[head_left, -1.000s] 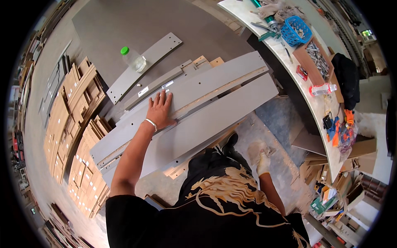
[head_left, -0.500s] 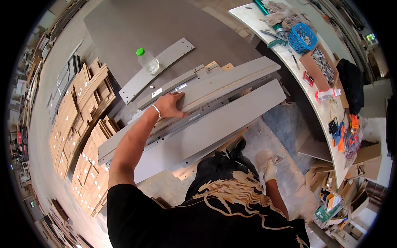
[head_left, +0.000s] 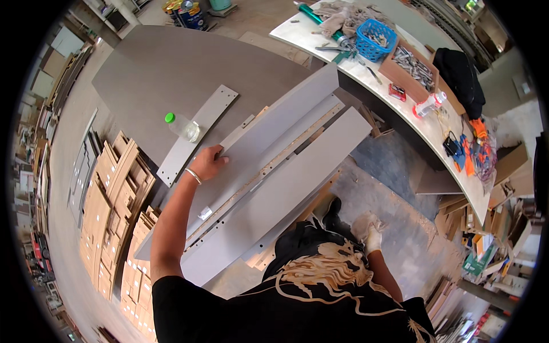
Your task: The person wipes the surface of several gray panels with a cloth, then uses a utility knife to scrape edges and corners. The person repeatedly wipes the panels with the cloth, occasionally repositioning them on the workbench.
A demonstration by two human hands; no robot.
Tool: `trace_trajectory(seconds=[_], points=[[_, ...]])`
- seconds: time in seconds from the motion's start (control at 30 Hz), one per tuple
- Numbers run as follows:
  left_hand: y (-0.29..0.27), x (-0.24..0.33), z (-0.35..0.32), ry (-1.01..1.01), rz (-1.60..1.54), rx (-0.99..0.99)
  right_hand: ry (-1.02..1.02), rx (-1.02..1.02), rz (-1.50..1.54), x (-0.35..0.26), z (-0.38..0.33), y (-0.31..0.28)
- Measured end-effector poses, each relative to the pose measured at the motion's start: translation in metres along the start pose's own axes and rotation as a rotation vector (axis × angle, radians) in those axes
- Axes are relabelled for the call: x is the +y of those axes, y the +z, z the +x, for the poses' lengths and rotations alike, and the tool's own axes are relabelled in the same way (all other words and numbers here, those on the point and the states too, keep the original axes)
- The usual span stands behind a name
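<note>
My left hand (head_left: 207,164), bare with a bracelet at the wrist, has its fingers curled over the far edge of a long grey board (head_left: 280,114). That board stands tilted, its broad face toward me. Beside it, on the near side, another long grey board (head_left: 286,167) lies flat, with dark holes along its edge. A strip of bare chipboard edge shows between them. Low at my right side, my right hand (head_left: 373,240) wears a white glove and is closed on a crumpled, dirty rag (head_left: 365,225). Its fingertips are partly hidden.
A clear bottle with a green cap (head_left: 186,128) rests on a short grey panel (head_left: 224,100) atop a large dark panel (head_left: 189,57). The white table (head_left: 440,151) at right holds a blue basket (head_left: 374,40) and a box of metal pieces (head_left: 413,68). Stacked wood boards (head_left: 103,211) lie left.
My left hand has gone from lying on the boards to gripping the far board's edge, which is now tipped up. My right hand keeps the rag low. The view has shifted.
</note>
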State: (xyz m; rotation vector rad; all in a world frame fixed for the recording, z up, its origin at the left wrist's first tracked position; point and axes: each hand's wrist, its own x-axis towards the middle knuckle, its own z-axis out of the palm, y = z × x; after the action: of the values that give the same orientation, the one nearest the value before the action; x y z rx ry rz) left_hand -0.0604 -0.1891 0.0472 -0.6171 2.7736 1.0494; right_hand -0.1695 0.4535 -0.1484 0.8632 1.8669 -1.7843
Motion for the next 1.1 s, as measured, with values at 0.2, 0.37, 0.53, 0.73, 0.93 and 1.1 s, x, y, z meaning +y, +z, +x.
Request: trace_trajectory(seconds=[0.2,0.37,0.53,0.73,0.93,1.1], points=[[0.026,-0.018,0.002,-0.025,-0.198,-0.053,0.111,0.056,-0.11,-0.02,-0.018,-0.014],[0.043,-0.05,0.006,-0.074,-0.156,-0.023,0.004,-0.023,0.127,-0.029,-0.025,0.02],[0.069,-0.025,0.007,-0.001,0.374,0.211,-0.087,-0.036,0.051,-0.018,-0.003,0.021],[0.1,-0.037,0.001,-0.025,0.386,0.298,0.008,-0.326,-0.129,-0.033,-0.043,0.113],[0.148,-0.008,-0.014,-0.144,0.41,0.447,-0.019,-0.682,-0.571,-0.089,-0.11,0.209],[0.153,-0.003,-0.017,-0.16,0.387,0.445,0.201,-0.608,-0.467,-0.078,-0.089,0.228]])
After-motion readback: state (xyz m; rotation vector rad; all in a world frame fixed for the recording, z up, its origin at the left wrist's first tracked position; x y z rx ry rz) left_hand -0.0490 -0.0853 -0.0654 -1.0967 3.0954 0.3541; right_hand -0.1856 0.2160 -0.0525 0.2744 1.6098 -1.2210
